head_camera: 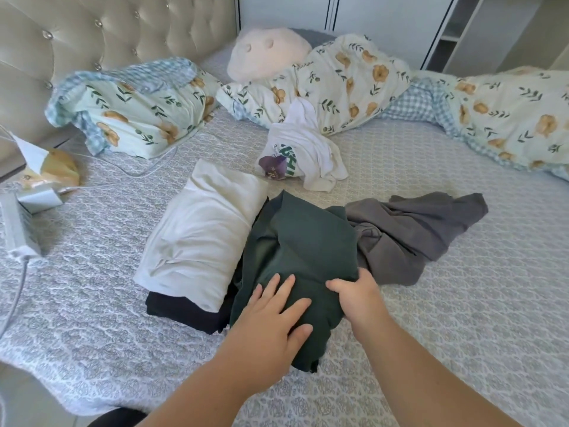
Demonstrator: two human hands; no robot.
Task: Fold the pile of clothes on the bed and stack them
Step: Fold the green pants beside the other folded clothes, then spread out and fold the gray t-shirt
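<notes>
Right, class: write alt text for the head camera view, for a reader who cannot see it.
A person's left hand presses flat on a dark green garment on a bed while the right hand grips its edge. A folded cream garment lies left of it on a black one; grey and white clothes lie unfolded behind.

A tufted headboard is seen at the far left. A floral pillow is laid near it, and a floral duvet is bunched along the far side, topped by a pale plush cushion. A white cable is trailed across the patterned bedspread.
</notes>
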